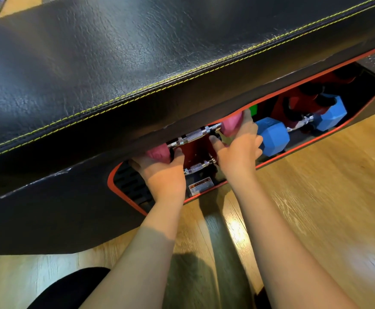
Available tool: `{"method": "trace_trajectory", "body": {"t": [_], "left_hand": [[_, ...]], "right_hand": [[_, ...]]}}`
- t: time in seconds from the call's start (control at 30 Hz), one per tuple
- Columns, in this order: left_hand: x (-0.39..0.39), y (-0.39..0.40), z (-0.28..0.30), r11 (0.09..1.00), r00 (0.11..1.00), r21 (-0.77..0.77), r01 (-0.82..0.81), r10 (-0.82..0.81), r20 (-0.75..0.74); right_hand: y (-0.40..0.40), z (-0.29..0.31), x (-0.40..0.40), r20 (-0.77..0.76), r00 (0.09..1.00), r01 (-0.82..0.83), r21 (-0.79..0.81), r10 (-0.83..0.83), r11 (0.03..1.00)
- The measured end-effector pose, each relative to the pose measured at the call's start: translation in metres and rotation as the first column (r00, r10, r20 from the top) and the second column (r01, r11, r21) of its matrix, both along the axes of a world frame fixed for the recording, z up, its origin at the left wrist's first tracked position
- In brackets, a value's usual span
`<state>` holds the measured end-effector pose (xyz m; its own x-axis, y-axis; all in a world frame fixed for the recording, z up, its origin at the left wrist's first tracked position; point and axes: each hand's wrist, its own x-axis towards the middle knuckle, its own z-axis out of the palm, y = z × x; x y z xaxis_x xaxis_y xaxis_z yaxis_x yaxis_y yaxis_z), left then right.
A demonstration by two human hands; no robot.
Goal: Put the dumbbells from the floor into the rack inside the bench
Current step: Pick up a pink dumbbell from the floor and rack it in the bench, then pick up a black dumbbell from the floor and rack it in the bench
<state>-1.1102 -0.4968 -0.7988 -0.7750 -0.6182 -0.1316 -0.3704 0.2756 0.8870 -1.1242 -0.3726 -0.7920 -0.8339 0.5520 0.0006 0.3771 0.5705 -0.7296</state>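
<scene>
A pink dumbbell (pixel 195 136) with a knurled chrome handle lies across the red rack (pixel 198 150) inside the black bench (pixel 137 63), its ends partly hidden under the seat pad. My left hand (pixel 162 172) grips its left pink head. My right hand (pixel 237 148) grips its right pink head. A second chrome handle (pixel 198 167) shows lower down between my hands. A blue dumbbell (pixel 273 137) rests in the rack to the right of my right hand.
The bench opening has a red rim (pixel 293 152) and a ribbed black floor panel (pixel 128 184) at the left. A warning label (pixel 201 186) sits at the rack's base. A green object (pixel 253 109) shows deep inside. Wooden floor (pixel 315 208) lies in front; my dark-clothed knee (pixel 70 288) is at bottom left.
</scene>
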Motion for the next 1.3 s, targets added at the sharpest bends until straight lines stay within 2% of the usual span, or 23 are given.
{"method": "trace_trajectory", "body": {"t": [0.13,0.23,0.3,0.47,0.57,0.67,0.77,0.83,0.9,1.0,1.07,1.1,1.17,1.23,1.3], "left_hand": [[-0.001,0.001,0.000,1.000,1.000,0.005,0.003,-0.003,0.018],[0.000,0.003,0.000,0.998,0.997,0.056,-0.023,0.027,-0.070],[0.001,0.005,0.000,0.997,0.996,0.075,-0.032,0.038,-0.078],[-0.008,0.004,-0.038,0.948,0.981,0.307,-0.085,0.133,-0.138],[0.004,0.013,-0.010,0.947,0.981,0.304,-0.101,0.145,-0.128],[0.012,0.022,-0.006,0.898,0.984,0.422,-0.123,0.165,-0.065],[0.025,0.034,-0.013,0.862,0.988,0.484,-0.153,0.137,0.069],[0.041,0.047,-0.017,0.869,0.979,0.458,-0.187,0.126,0.162],[0.066,0.064,-0.025,0.909,0.959,0.369,-0.194,0.097,0.266],[0.114,0.088,-0.042,0.969,0.916,0.246,-0.025,-0.077,0.394],[0.145,0.098,-0.058,0.950,0.796,0.250,0.187,-0.295,0.528],[0.160,0.101,-0.066,0.906,0.676,0.285,0.314,-0.424,0.603],[0.191,0.104,-0.083,0.767,0.362,0.378,0.519,-0.598,0.715],[0.215,0.103,-0.094,0.616,0.112,0.397,0.680,-0.623,0.774],[0.234,0.100,-0.108,0.472,-0.107,0.448,0.759,-0.589,0.801]], "right_hand": [[-0.001,-0.002,0.001,0.024,0.999,0.024,-0.011,-0.023,1.000],[-0.001,-0.003,0.001,0.039,0.999,0.019,0.011,-0.020,1.000],[0.001,-0.003,0.001,0.069,0.998,0.012,-0.010,-0.011,1.000],[0.004,-0.001,0.004,0.071,0.997,-0.016,-0.088,0.023,0.996],[0.012,0.001,0.007,0.072,0.992,-0.098,-0.097,0.105,0.991],[0.026,0.000,0.013,0.041,0.982,-0.176,-0.127,0.182,0.976],[0.040,-0.011,0.024,0.096,0.972,-0.201,-0.135,0.215,0.970],[0.051,-0.023,0.034,0.135,0.958,-0.240,-0.109,0.253,0.965],[0.062,-0.036,0.047,0.190,0.939,-0.272,-0.100,0.287,0.957],[0.081,-0.060,0.073,0.344,0.870,-0.298,-0.202,0.353,0.933],[0.094,-0.073,0.097,0.508,0.759,-0.323,-0.248,0.406,0.913],[0.100,-0.078,0.110,0.581,0.691,-0.341,-0.263,0.430,0.903],[0.108,-0.080,0.140,0.701,0.539,-0.359,-0.310,0.467,0.880],[0.112,-0.088,0.166,0.795,0.350,-0.366,-0.371,0.496,0.854],[0.107,-0.097,0.188,0.834,0.167,-0.347,-0.449,0.525,0.823]]}}
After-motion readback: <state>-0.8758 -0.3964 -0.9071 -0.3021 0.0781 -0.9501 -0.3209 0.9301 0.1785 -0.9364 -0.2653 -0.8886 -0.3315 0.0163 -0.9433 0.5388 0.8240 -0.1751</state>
